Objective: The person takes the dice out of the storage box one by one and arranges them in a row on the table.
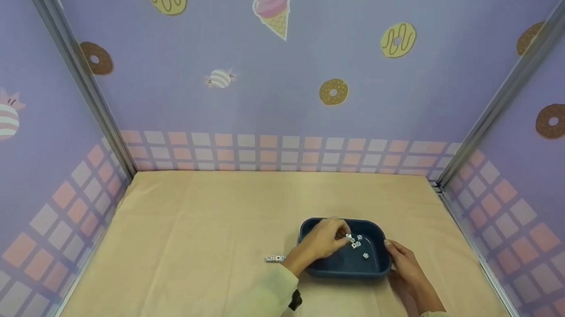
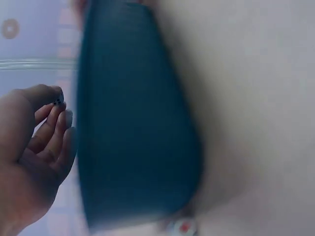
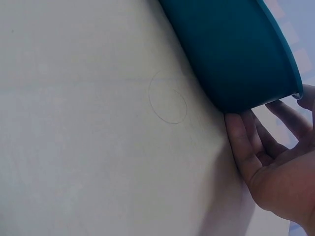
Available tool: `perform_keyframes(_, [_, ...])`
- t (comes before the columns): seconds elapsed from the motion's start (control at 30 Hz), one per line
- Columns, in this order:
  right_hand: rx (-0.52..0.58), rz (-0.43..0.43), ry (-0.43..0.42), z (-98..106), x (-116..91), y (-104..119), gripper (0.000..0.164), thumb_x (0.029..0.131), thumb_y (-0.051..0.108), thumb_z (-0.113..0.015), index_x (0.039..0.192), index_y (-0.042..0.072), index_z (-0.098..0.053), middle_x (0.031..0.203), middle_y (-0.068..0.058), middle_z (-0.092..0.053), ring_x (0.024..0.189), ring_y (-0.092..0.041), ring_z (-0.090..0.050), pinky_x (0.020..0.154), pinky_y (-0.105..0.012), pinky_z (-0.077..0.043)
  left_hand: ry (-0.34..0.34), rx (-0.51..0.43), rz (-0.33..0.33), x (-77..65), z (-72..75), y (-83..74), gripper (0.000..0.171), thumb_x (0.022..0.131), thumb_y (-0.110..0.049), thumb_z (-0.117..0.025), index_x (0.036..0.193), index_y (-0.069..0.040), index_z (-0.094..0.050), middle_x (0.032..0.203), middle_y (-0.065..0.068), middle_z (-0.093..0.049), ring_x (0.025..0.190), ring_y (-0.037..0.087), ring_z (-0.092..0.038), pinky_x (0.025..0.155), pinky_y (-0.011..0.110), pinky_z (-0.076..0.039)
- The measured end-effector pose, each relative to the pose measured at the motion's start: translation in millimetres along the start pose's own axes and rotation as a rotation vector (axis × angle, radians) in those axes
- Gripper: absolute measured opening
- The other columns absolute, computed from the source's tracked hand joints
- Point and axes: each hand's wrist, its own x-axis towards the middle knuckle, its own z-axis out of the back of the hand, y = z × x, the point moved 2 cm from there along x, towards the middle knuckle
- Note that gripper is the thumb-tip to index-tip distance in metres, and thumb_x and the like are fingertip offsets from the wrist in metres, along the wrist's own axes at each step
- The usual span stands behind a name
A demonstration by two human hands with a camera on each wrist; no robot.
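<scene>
A dark blue rectangular tray (image 1: 344, 274) with rounded corners stands on the table, several white dice (image 1: 365, 256) lying in its right half. My left hand (image 1: 327, 237) is over the tray; between thumb and fingertips it pinches a die (image 2: 58, 101), seen in the left wrist view. My right hand (image 1: 405, 263) grips the tray's right end, thumb at the rim and fingers against the outer wall; the right wrist view shows these fingers (image 3: 241, 137) low on the wall. Left of the tray, a short row of dice (image 1: 274, 258) sits on the table, partly hidden by my left forearm.
A beige cloth (image 1: 188, 230) covers the table. Purple walls (image 1: 285, 106) with a sweets pattern enclose it at the back and both sides, with metal posts (image 1: 89, 97) at the corners.
</scene>
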Motion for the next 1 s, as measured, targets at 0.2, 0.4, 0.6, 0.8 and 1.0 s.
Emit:
perform_keyframes(0.2, [-0.012,0.025,-0.015,-1,1,-4,0.069,0.112,0.047,-0.050,0.160,-0.002,-0.040,0.163,-0.027,-0.039,0.149,-0.043,-0.041,0.119,-0.057,-0.038,-0.039,-0.073,-0.074,-22.5,39.7,11.0,0.011,0.101,-0.018,-0.075,0.108,-0.009,-0.074,0.104,0.001,-0.068,0.095,0.014,-0.069,0.086,0.024,-0.057])
perform_keyframes(0.4, [-0.020,0.016,-0.003,-5,0,-5,0.068,0.113,0.044,-0.049,0.160,-0.004,-0.039,0.165,-0.027,-0.036,0.152,-0.043,-0.036,0.123,-0.059,-0.029,-0.046,-0.067,-0.039,-57.9,66.6,51.1,0.010,0.100,-0.014,-0.076,0.106,-0.008,-0.074,0.103,0.004,-0.069,0.094,0.019,-0.069,0.085,0.036,-0.061])
perform_keyframes(0.6, [-0.025,0.009,-0.006,-5,2,-4,0.068,0.112,0.045,-0.050,0.159,-0.003,-0.040,0.165,-0.027,-0.036,0.152,-0.043,-0.036,0.123,-0.059,-0.030,-0.059,-0.030,0.022,-94.3,88.1,84.8,0.009,0.099,-0.013,-0.077,0.106,-0.009,-0.073,0.102,0.003,-0.068,0.096,0.020,-0.068,0.084,0.040,-0.060])
perform_keyframes(0.8, [-0.041,-0.002,-0.011,-1,1,-3,0.071,0.111,0.048,-0.051,0.159,-0.003,-0.040,0.166,-0.027,-0.035,0.152,-0.043,-0.036,0.122,-0.060,-0.030,-0.015,0.023,0.113,-123.7,97.9,113.9,0.005,0.099,-0.017,-0.077,0.102,-0.014,-0.074,0.100,-0.002,-0.067,0.095,0.018,-0.066,0.083,0.034,-0.058])
perform_keyframes(1.0, [-0.058,0.015,-0.010,2,0,-3,0.074,0.111,0.052,-0.050,0.160,-0.003,-0.040,0.165,-0.026,-0.036,0.152,-0.043,-0.036,0.123,-0.057,-0.030,0.031,0.026,0.177,-144.4,99.7,128.6,0.007,0.096,-0.013,-0.080,0.101,-0.012,-0.075,0.098,-0.001,-0.066,0.092,0.018,-0.065,0.082,0.033,-0.057])
